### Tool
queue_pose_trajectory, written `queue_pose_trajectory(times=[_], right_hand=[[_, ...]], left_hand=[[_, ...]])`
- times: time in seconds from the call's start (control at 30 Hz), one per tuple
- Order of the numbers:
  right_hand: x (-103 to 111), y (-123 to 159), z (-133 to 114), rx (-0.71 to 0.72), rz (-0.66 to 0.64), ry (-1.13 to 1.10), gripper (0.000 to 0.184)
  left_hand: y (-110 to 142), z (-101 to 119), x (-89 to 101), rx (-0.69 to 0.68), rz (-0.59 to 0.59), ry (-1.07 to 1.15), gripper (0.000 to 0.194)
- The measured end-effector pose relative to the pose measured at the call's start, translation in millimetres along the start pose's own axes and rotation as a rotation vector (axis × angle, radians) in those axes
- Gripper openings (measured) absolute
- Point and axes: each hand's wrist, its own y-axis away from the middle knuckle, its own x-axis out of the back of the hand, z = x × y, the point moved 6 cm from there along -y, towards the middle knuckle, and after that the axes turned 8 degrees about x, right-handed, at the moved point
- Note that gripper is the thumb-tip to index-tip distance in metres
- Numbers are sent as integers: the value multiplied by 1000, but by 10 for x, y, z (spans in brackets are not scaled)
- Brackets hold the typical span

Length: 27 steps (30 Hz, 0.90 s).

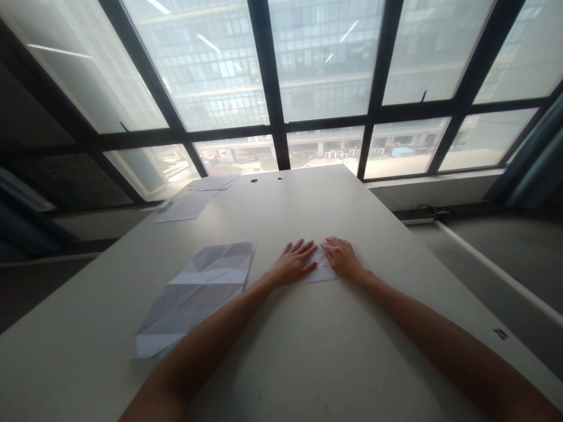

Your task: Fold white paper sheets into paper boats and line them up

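A small folded sheet of paper [321,273] lies flat on the white table [290,205], partly covered by both hands. My left hand [294,263] rests palm down on its left side, fingers spread. On the right side, my right hand [343,257] presses on the paper with its fingers bent and close together. Whether those fingertips pinch a fold is too small to tell. To the left of my left forearm lies a larger creased sheet of paper [197,293], its surface marked with many fold lines.
Several loose white sheets [187,206] lie at the table's far left edge. Two small round holes, one a dark cable hole [254,180], sit near the far edge. A small dark mark [500,333] is on the right side. Large windows [325,58] stand behind the table.
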Motion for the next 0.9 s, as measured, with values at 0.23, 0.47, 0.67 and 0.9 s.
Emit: queue_pose_trajectory(times=[0.23,0.47,0.67,0.9], right_hand=[[24,80,286,-270,112,63,39],[89,-2,122,-29,155,-101,32],[-2,-10,-2,160,58,-160,26],[-26,-17,-54,228,-46,-192,36]], left_hand=[[-14,-13,-27,7,-20,2,64],[-2,6,3,0,2,14,66],[-6,5,-7,2,17,10,63],[-54,-57,-65,33,37,19,61]])
